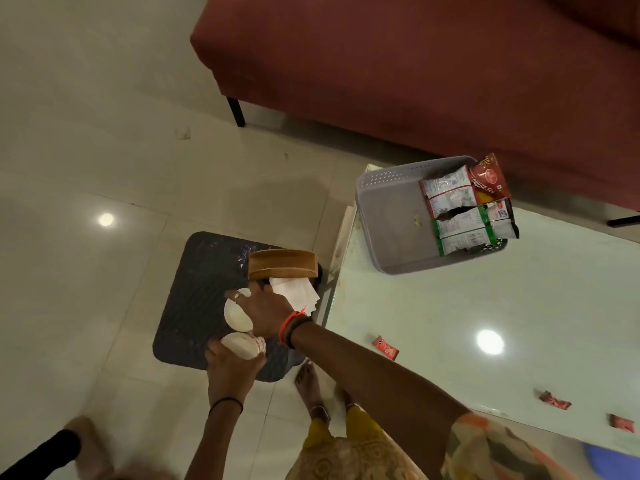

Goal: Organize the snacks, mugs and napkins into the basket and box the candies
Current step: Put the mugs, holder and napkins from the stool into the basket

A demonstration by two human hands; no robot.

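Note:
My left hand (232, 367) grips a white mug (242, 344) over a dark stool (201, 296). My right hand (266, 311) holds a second white mug (236, 315) just above it. White napkins (294, 292) lie on the stool beside a brown wooden holder (282, 265), touching my right hand. On the glass table (450, 323) a grey basket (388, 216) holds several snack packets (464, 209) along its right side. Three red candies lie on the table: one (385, 347) near my right forearm, two (555, 400) (622, 423) at the right.
A maroon sofa (415, 64) stands behind the table, its black leg (236, 110) on the tiled floor. My bare feet (311, 386) are between the stool and the table edge. A dark object (38, 455) shows at the bottom left.

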